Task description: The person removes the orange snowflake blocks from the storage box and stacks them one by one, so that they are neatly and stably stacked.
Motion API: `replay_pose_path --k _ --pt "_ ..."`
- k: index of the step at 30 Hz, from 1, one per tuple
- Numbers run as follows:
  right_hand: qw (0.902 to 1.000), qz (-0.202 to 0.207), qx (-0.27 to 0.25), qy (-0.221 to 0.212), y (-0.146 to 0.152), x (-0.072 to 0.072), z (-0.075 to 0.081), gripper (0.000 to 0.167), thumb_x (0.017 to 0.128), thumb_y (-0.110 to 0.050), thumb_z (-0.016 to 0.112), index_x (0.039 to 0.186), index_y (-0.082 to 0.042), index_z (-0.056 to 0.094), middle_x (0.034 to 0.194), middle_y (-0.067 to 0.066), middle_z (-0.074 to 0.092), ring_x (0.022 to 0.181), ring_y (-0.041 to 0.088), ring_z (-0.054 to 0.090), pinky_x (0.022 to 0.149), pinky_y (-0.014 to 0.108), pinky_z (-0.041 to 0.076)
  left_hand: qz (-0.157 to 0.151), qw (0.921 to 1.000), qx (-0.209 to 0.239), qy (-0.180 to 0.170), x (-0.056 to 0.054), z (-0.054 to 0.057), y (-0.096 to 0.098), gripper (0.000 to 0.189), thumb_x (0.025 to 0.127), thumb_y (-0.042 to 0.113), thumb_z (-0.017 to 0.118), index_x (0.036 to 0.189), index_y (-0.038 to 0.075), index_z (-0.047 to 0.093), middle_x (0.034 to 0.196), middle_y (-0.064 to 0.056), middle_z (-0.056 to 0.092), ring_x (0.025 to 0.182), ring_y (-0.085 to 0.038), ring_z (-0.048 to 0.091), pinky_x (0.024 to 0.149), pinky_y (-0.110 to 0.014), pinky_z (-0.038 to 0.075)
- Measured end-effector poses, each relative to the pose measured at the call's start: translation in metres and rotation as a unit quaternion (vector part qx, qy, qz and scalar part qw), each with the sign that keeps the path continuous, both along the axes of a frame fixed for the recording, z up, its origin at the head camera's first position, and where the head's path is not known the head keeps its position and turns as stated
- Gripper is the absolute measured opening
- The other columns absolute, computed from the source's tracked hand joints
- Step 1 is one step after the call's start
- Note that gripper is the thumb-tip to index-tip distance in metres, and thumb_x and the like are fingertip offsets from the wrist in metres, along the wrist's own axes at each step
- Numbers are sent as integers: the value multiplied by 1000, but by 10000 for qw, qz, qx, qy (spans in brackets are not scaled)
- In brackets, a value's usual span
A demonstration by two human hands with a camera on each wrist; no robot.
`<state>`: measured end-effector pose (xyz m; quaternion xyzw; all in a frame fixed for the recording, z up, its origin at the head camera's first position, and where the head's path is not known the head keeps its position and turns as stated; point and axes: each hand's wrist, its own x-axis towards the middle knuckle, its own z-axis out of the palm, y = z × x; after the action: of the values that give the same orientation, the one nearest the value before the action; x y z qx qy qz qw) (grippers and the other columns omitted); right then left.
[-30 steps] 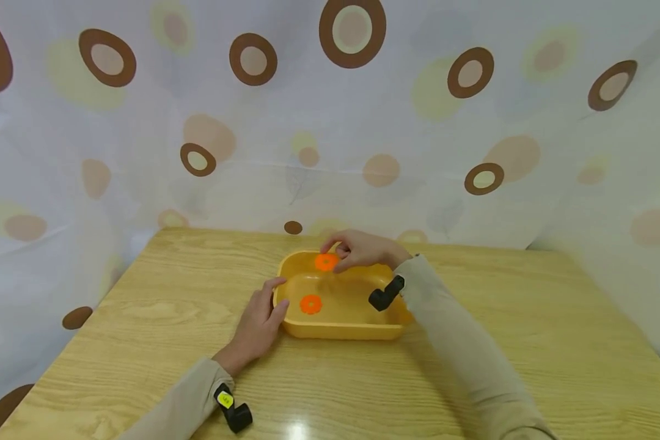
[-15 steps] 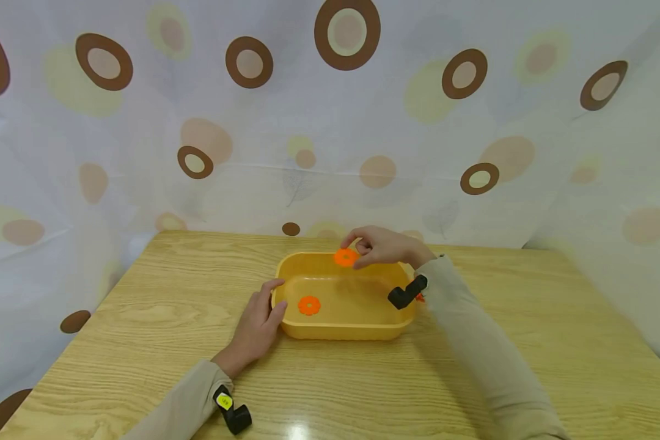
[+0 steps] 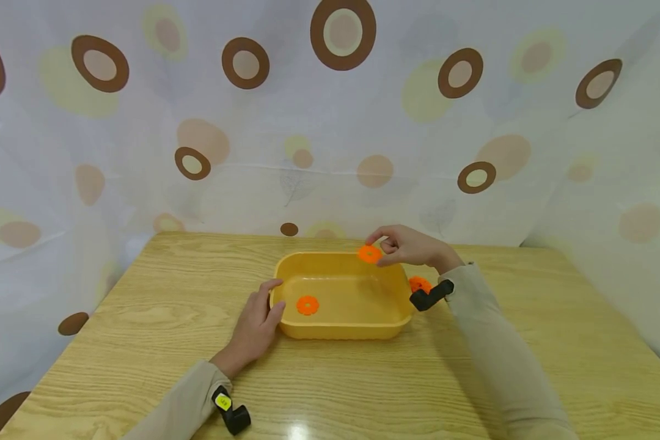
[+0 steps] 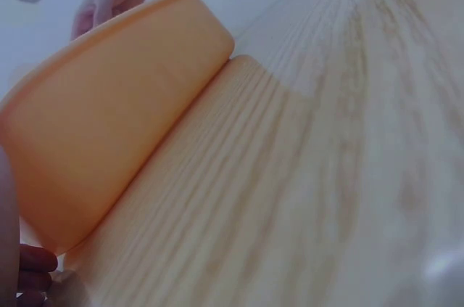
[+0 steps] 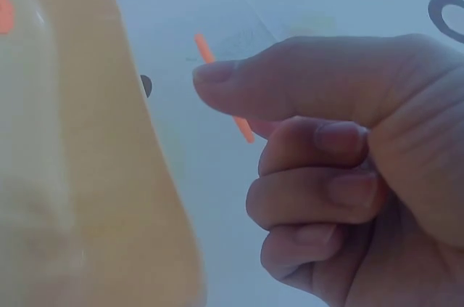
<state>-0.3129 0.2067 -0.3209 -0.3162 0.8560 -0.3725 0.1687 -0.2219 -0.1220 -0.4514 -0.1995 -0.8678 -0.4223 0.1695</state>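
A yellow plastic tub (image 3: 341, 331) stands on the wooden table. My left hand (image 3: 255, 327) holds its left end, with thumb and fingers at the rim; in the left wrist view, curled fingers (image 4: 35, 272) show low beside the tub wall. Above the far right part of the rim, my right hand (image 3: 412, 245) pinches a thin orange flower-shaped disc (image 3: 370, 254) between thumb and forefinger. From the right wrist view the disc (image 5: 245, 129) appears edge-on, the other fingers curled into the palm. A second orange flower-shaped disc (image 3: 307, 305) lies inside the tub, at its left.
Several orange pieces (image 3: 420, 285) lie close to the tub's right outer side, partly hidden by the right wrist camera (image 3: 431, 296). The wooden table (image 3: 330, 382) extends around the tub. A patterned cloth (image 3: 330, 122) hangs behind it.
My right hand has lifted the orange disc and moved it rightwards from the tub's back left toward its back right corner. The orange pieces beyond the right side came into view. My left hand stays put.
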Motion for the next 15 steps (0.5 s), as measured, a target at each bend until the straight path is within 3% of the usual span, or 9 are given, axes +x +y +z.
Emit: replay_pose_path --k 7,15 --pt "9995 -38 -278 -126 20 3 -12 43 88 -3 66 127 7 49 60 -5 24 50 10 20 84 27 51 -15 10000 -9 11 0 -1 0 38 97 20 50 133 7 45 77 0 40 77 -16 39 72 -32 32" --pt "9967 60 -791 -164 41 8 -25 40 88 0 64 124 8 49 60 -2 23 50 14 20 73 25 48 -48 10000 37 16 0 -1 -1 39 97 20 50 134 5 45 75 1 38 76 -16 39 71 -32 32"
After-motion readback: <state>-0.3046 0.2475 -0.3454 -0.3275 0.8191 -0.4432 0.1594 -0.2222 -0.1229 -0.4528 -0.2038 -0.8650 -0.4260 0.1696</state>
